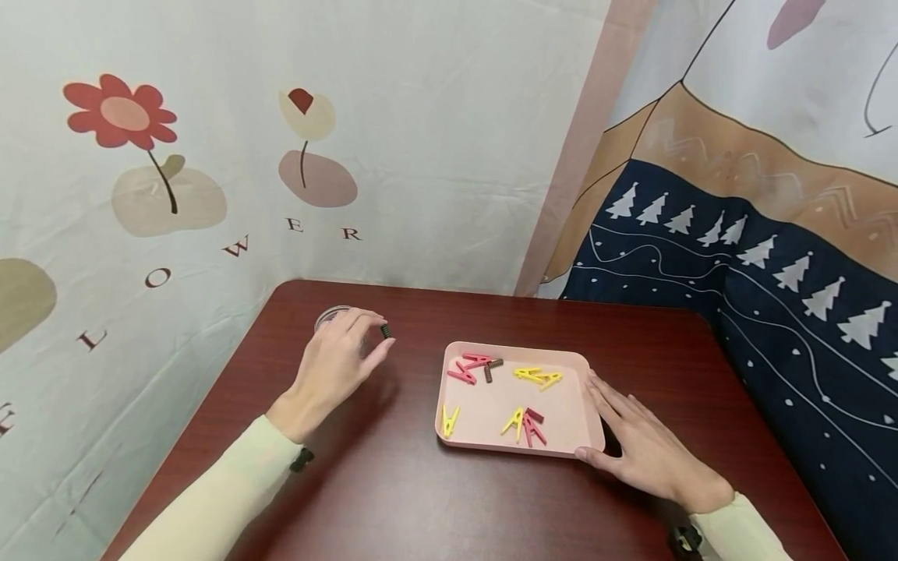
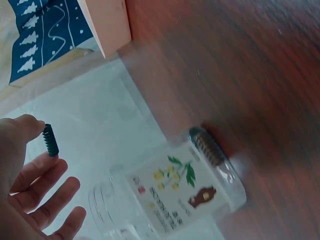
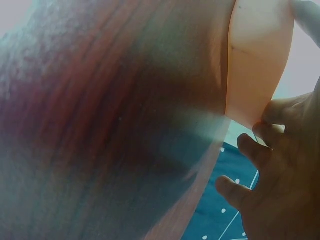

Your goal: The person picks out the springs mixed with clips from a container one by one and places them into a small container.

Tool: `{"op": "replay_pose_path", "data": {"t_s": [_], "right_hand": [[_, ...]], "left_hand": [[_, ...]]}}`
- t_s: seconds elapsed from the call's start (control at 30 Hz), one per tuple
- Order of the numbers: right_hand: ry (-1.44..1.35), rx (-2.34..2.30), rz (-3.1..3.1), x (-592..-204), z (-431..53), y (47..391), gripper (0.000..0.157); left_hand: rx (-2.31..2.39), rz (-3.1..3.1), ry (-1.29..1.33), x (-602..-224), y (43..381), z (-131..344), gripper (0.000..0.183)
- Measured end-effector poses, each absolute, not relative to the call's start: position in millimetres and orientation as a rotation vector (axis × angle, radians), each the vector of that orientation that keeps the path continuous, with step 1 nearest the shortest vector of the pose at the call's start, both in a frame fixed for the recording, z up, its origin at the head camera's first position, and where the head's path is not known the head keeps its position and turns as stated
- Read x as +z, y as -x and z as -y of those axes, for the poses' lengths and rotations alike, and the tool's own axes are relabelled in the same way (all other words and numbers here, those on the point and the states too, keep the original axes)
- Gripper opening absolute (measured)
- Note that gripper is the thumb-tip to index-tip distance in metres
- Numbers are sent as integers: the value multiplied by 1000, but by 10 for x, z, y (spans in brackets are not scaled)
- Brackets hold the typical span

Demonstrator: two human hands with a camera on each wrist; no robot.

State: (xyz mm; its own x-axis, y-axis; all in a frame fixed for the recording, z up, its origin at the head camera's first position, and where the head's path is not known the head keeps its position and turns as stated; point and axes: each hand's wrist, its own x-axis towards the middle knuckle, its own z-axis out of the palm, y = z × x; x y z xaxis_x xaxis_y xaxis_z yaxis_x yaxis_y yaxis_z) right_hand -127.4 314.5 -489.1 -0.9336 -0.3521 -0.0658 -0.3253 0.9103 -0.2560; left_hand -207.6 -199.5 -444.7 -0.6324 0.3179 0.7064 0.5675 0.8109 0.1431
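My left hand [image 1: 330,360] pinches a small dark green spring [image 2: 50,140] between thumb and forefinger, with the other fingers spread apart. Beside it stands a clear plastic jar [image 2: 170,192] with a printed label and at least one brownish spring [image 2: 207,149] at its bottom; in the head view this hand mostly hides it. On the right, my right hand [image 1: 641,444] touches the pink tray [image 1: 484,421] along its right edge, the thumb at the near corner. Yellow clip pieces [image 1: 517,423], red clip pieces [image 1: 533,430], brown springs [image 1: 488,374] and a dark red spring [image 1: 535,415] lie in the tray.
The reddish-brown table [image 1: 393,499] holds the tray and jar. Behind it hangs a pale curtain [image 1: 435,171] with printed flowers and letters, and a navy printed cloth [image 1: 652,249] borders the right side.
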Motion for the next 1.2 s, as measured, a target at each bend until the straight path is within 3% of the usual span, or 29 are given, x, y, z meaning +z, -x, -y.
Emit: {"op": "replay_pose_path", "data": {"t_s": [1.2], "right_hand": [[517,-390,-2957,-4898,-3150,1275,116]], "left_hand": [[-509,2385,384,-4506,2215,2599,26]]}}
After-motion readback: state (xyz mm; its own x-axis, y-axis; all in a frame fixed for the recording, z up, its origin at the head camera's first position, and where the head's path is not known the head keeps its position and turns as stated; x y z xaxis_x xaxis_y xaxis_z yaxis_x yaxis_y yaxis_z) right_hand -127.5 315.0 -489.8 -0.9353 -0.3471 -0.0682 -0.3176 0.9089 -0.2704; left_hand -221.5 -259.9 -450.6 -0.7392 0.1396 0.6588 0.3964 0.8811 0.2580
